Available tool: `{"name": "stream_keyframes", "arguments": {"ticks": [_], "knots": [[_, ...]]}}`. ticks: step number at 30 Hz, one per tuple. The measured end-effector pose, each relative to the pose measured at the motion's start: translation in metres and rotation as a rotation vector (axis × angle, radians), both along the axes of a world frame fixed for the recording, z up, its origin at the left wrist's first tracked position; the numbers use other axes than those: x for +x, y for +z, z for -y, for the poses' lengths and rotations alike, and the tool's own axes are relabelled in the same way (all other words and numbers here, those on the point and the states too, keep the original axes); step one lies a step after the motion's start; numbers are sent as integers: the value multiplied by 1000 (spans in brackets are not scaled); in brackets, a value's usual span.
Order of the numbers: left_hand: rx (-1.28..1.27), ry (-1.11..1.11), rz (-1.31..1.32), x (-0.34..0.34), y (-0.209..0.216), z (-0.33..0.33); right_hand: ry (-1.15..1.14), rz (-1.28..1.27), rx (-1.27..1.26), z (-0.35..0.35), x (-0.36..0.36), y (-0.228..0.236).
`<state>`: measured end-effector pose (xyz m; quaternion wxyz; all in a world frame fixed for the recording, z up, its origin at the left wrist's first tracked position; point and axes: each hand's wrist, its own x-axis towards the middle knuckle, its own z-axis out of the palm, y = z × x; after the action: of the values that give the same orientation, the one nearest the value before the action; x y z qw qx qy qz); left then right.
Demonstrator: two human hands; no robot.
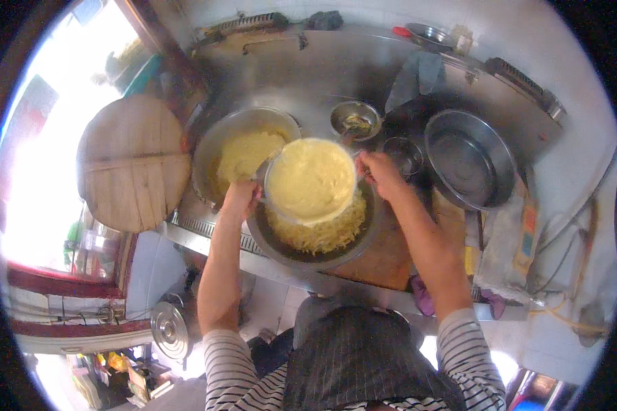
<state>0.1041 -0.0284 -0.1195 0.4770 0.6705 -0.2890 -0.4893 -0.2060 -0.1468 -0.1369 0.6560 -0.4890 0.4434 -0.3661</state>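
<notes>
Between my two hands a round metal pot of pale yellow flour-like stuff is held up, its top facing me. My left hand is closed on the pot's left side and my right hand on its right side. Under it stands a large dark basin of yellow shreds or strips, partly hidden by the pot. At the back left, close to my left hand, sits a wide metal pot with more of the yellow stuff in it.
A small metal bowl with a utensil lies behind. An upright round wooden lid stands at the left. To the right are a large metal basin, a brown board and a purple cloth. The counter's front edge runs close to my apron.
</notes>
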Motion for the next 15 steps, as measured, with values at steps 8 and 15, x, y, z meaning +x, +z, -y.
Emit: {"name": "stream_keyframes", "arguments": {"ticks": [8, 15], "knots": [[-80, 171, 193, -24, 10, -27, 54, 26, 45, -19, -9, -4], [-11, 225, 344, -42, -10, -35, 1, 14, 86, -25, -11, -16]]}}
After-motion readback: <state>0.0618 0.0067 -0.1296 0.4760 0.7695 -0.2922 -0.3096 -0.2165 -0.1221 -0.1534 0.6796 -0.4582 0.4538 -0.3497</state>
